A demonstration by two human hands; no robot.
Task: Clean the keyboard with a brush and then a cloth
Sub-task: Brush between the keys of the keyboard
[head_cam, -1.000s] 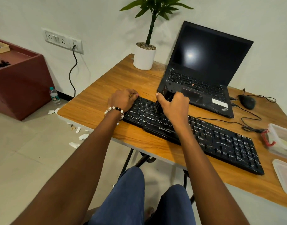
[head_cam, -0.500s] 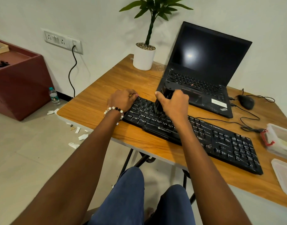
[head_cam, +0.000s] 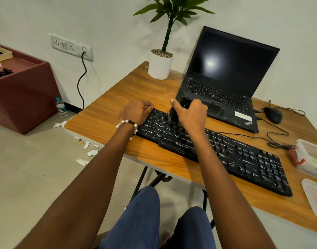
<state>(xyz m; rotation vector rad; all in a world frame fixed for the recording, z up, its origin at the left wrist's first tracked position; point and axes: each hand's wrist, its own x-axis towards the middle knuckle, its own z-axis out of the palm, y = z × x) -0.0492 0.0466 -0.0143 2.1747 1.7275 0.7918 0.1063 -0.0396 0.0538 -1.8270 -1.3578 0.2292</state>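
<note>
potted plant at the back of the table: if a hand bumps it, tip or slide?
Probably tips rather than slides: the potted plant carries a tall stem and leaves above a narrow white pot. The pebbles on top hint at some weight low down, which may help. It stands near the table edge, so a push looks risky.
</note>
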